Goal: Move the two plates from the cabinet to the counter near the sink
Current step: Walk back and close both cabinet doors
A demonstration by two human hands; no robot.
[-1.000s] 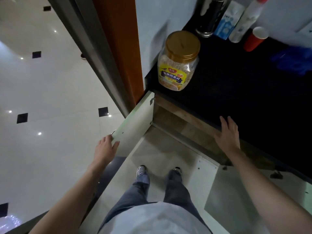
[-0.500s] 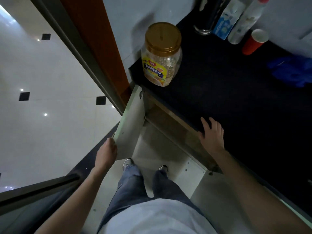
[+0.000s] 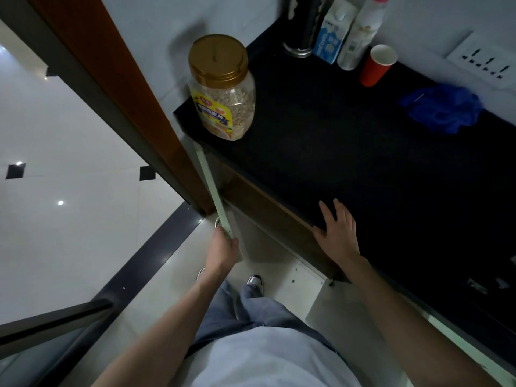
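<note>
Cabinet door swung wide, jar at counter corner

I'm standing in a home kitchen: black counter w/ oat jar, milk carton upper right, tiled floor left.

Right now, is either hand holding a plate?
No. The left hand grips the cabinet door edge, the right hand rests flat on the counter; no plate shows.

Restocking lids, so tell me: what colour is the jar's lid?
Gold, on the jar lid; the head view shows it.
</note>
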